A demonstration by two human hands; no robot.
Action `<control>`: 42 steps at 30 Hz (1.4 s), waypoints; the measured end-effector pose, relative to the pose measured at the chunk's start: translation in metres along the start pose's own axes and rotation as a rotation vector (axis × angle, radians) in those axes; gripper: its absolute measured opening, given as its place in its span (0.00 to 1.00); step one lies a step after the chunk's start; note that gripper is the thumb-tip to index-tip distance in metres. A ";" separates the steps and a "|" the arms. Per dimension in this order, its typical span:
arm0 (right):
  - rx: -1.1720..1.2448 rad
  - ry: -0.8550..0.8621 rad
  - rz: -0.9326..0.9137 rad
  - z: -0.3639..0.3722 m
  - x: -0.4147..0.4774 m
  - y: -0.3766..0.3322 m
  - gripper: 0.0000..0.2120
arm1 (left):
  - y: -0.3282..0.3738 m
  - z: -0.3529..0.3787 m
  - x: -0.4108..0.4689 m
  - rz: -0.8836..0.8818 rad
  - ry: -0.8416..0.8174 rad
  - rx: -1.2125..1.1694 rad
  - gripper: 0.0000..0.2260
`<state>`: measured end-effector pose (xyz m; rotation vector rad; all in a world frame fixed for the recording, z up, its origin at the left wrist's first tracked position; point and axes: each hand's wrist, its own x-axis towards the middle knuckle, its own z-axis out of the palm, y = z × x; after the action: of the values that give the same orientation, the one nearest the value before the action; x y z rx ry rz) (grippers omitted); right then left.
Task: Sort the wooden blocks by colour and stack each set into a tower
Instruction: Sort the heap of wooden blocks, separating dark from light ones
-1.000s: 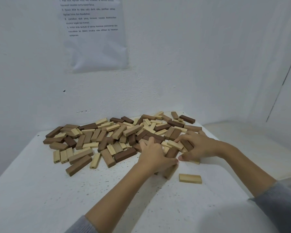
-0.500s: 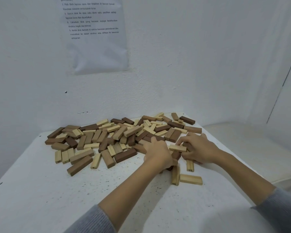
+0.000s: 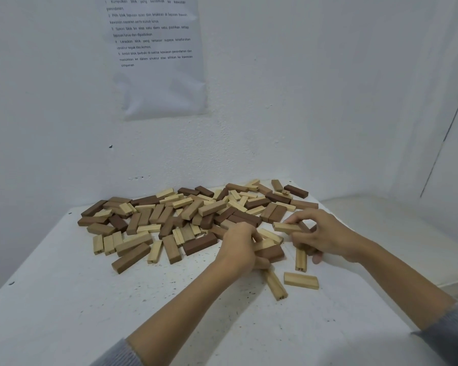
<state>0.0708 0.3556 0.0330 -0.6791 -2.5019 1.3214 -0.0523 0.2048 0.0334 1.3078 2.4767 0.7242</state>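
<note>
A wide heap of wooden blocks [image 3: 191, 215] in pale, mid-brown and dark brown lies across the far half of the white table [image 3: 64, 313]. My right hand [image 3: 320, 233] pinches a pale block [image 3: 286, 227] lifted just above the heap's near right edge. My left hand [image 3: 239, 247] is curled over blocks at the heap's near edge, gripping a pale block [image 3: 263, 244] beside a dark brown one [image 3: 274, 253]. Three pale blocks lie apart nearer me: one [image 3: 300, 258] under my right hand, one [image 3: 275, 285] slanting, one [image 3: 301, 280] flat.
The table stands in a corner of white walls. A printed sheet [image 3: 156, 56] hangs on the wall behind it. The table's right edge [image 3: 381, 286] drops off close to my right forearm. Bare tabletop stretches toward me at the front left.
My right hand has lifted a pale block off the heap's edge. My left hand has shifted slightly back onto the blocks, uncovering a slanting pale block in front of it.
</note>
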 end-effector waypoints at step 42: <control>-0.182 -0.176 -0.169 0.014 0.051 -0.077 0.13 | -0.052 -0.062 -0.009 0.187 0.201 -0.422 0.17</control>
<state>-0.0015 0.3340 0.0876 -0.3890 -2.7751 1.1501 -0.1106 0.1536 0.0580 1.3618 2.1846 1.3967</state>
